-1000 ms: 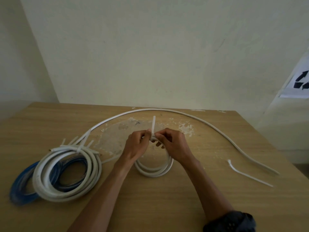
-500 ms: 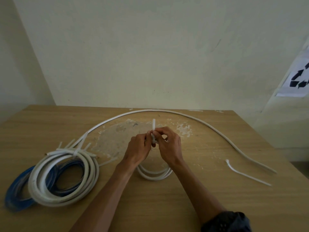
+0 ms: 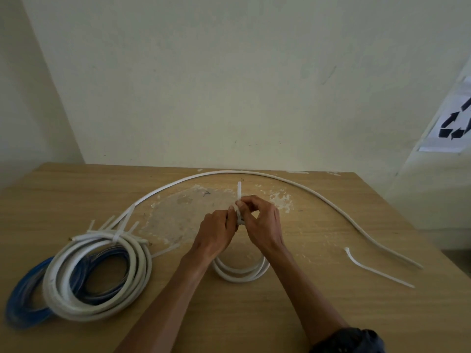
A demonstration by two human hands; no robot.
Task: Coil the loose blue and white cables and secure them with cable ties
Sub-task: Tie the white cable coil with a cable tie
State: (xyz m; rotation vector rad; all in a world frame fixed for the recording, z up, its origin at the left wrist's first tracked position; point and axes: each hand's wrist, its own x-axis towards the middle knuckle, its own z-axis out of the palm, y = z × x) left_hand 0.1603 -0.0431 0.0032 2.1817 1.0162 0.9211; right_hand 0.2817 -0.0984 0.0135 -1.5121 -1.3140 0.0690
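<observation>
From the head camera, at the centre of the tabletop (image 3: 254, 314), the left hand (image 3: 216, 233) and right hand (image 3: 262, 225) meet, their fingers curled and pinching a cable tie (image 3: 239, 192) whose tail points to 12 o'clock; its lock is hidden between them. The small white coil (image 3: 239, 273) shows only its near arc. At 8 o'clock the blue coil (image 3: 23, 296) lies half covered by a tied white coil (image 3: 102, 271).

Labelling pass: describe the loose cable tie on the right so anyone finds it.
On the wooden table, follow the long white cable to its right end. Nearer the camera lies the loose cable tie, flat and untouched. It is thinner and shorter than the cable, with a small head at its left end.
</observation>
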